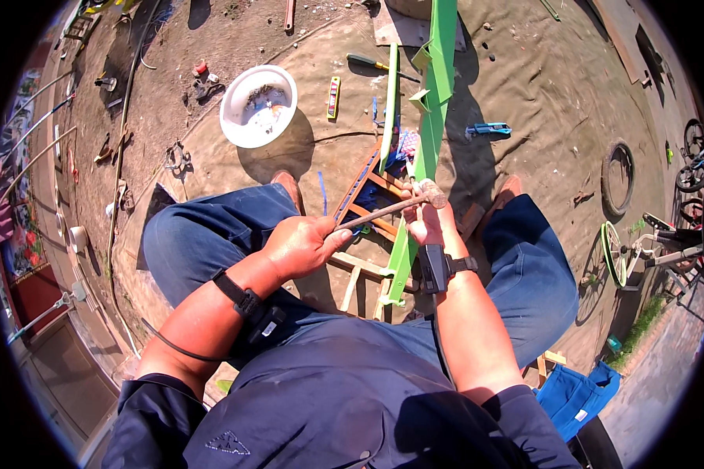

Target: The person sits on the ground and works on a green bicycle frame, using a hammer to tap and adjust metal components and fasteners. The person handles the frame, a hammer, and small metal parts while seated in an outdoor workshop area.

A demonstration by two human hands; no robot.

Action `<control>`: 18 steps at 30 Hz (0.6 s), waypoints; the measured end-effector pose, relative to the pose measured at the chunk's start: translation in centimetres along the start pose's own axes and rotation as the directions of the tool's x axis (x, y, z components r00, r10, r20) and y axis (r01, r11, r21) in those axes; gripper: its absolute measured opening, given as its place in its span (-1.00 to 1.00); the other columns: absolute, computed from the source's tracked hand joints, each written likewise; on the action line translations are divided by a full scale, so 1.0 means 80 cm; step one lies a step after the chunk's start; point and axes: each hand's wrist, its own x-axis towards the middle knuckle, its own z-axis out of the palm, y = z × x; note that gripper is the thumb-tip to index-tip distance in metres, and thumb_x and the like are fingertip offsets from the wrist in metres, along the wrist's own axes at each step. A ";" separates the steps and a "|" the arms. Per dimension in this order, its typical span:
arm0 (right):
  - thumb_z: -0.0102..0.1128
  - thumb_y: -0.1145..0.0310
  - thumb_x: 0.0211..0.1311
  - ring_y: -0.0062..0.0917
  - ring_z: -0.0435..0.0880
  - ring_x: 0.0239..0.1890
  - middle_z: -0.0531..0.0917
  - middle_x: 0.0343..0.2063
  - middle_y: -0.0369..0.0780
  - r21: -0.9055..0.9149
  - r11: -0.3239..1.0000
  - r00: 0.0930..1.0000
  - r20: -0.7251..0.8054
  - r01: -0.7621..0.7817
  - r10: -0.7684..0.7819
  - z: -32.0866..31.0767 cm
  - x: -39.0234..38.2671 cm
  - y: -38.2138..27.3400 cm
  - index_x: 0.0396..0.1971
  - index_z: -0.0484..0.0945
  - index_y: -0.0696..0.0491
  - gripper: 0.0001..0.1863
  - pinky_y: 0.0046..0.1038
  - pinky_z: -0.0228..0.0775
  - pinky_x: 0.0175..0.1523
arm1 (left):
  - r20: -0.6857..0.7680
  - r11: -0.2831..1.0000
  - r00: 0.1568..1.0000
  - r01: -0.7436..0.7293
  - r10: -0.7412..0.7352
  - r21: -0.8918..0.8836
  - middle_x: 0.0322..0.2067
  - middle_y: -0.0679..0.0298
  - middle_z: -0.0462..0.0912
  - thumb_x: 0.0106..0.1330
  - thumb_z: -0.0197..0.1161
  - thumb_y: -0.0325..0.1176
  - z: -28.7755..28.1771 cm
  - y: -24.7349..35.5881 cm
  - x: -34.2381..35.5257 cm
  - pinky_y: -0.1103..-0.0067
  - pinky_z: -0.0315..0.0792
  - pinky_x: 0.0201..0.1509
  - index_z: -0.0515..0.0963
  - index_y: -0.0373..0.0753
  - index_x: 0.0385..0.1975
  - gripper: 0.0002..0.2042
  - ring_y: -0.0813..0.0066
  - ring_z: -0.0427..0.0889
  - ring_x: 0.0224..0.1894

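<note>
I could make out no wording for certain. Print too small to read marked the slim yellow-and-red object [333,98] on the brown ground sheet [551,184] ahead of me. My navy shirt [313,395] bore a pale, triangle-like outline emblem [228,443] on its left side. The blue fabric [559,393] to my right carried a white tag [581,415], and the black device [267,324] at my left wrist a pale mark, both illegible.

The hammer [383,212] looks rough, the green beam [432,133] smoothly painted, the basin [235,119] smooth plastic, the groundsheet [544,180] matt cloth.
</note>
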 end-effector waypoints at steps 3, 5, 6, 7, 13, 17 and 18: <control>0.06 0.35 0.38 -0.69 0.52 -0.46 0.59 -0.39 -0.29 -0.050 0.997 0.997 -0.036 0.065 -0.067 -0.007 0.011 0.003 -0.25 0.48 0.08 -0.89 -0.71 0.39 -0.42 | 0.056 0.996 0.996 -0.074 0.071 0.057 -0.60 0.06 0.55 0.38 0.10 -0.02 -0.004 0.002 -0.002 0.22 0.43 -0.43 0.47 -0.22 -0.53 -0.62 -0.02 0.58 -0.49; 0.04 0.35 0.39 -0.70 0.51 -0.46 0.57 -0.42 -0.31 -0.074 0.997 1.000 -0.013 0.022 -0.023 -0.008 0.009 -0.002 -0.25 0.48 0.08 -0.88 -0.70 0.37 -0.43 | 0.034 0.985 0.988 -0.151 0.149 0.084 -0.65 0.08 0.51 0.34 0.17 -0.06 0.000 -0.003 -0.004 0.22 0.40 -0.48 0.41 -0.22 -0.62 -0.61 -0.04 0.54 -0.53; 0.03 0.36 0.39 -0.70 0.51 -0.46 0.57 -0.42 -0.31 -0.076 0.997 1.000 -0.004 0.008 -0.008 -0.009 0.012 -0.002 -0.25 0.48 0.07 -0.89 -0.69 0.37 -0.43 | 0.039 0.985 0.989 -0.144 0.141 0.097 -0.65 0.08 0.51 0.34 0.17 -0.06 -0.001 -0.005 -0.005 0.22 0.40 -0.48 0.40 -0.22 -0.62 -0.61 -0.04 0.54 -0.53; 0.03 0.36 0.40 -0.71 0.51 -0.46 0.56 -0.43 -0.32 -0.075 0.997 1.000 0.003 -0.004 0.004 -0.011 0.013 -0.002 -0.26 0.48 0.07 -0.89 -0.69 0.37 -0.43 | 0.045 0.984 0.990 -0.140 0.136 0.111 -0.65 0.09 0.51 0.34 0.17 -0.06 -0.001 -0.005 -0.006 0.22 0.40 -0.48 0.40 -0.22 -0.62 -0.61 -0.04 0.54 -0.53; 0.01 0.34 0.41 -0.70 0.48 -0.56 0.55 -0.49 -0.33 -0.086 0.995 0.999 0.020 -0.041 0.042 -0.018 0.023 -0.003 -0.29 0.50 0.05 -0.87 -0.66 0.33 -0.50 | 0.059 0.975 0.983 -0.182 0.176 0.128 -0.66 0.11 0.48 0.32 0.18 -0.04 -0.016 -0.008 -0.007 0.22 0.39 -0.49 0.39 -0.22 -0.62 -0.60 -0.04 0.53 -0.54; 0.01 0.34 0.41 -0.68 0.49 -0.56 0.58 -0.48 -0.32 -0.092 0.993 0.997 0.025 -0.075 0.078 -0.019 0.025 -0.007 -0.31 0.49 0.04 -0.88 -0.64 0.31 -0.52 | 0.140 0.951 0.963 -0.253 0.230 0.179 -0.63 0.10 0.50 0.29 0.19 -0.06 -0.061 -0.011 0.017 0.21 0.39 -0.48 0.44 -0.21 -0.57 -0.65 -0.04 0.54 -0.52; 0.00 0.37 0.40 -0.67 0.50 -0.55 0.61 -0.46 -0.29 -0.219 0.975 0.997 0.044 -0.045 0.056 -0.020 0.023 -0.010 -0.28 0.44 0.02 -0.93 -0.64 0.28 -0.54 | 0.150 0.926 0.963 -0.257 0.223 0.276 -0.62 0.09 0.51 0.29 0.19 -0.07 -0.073 -0.019 0.024 0.20 0.39 -0.48 0.45 -0.20 -0.56 -0.66 -0.04 0.55 -0.51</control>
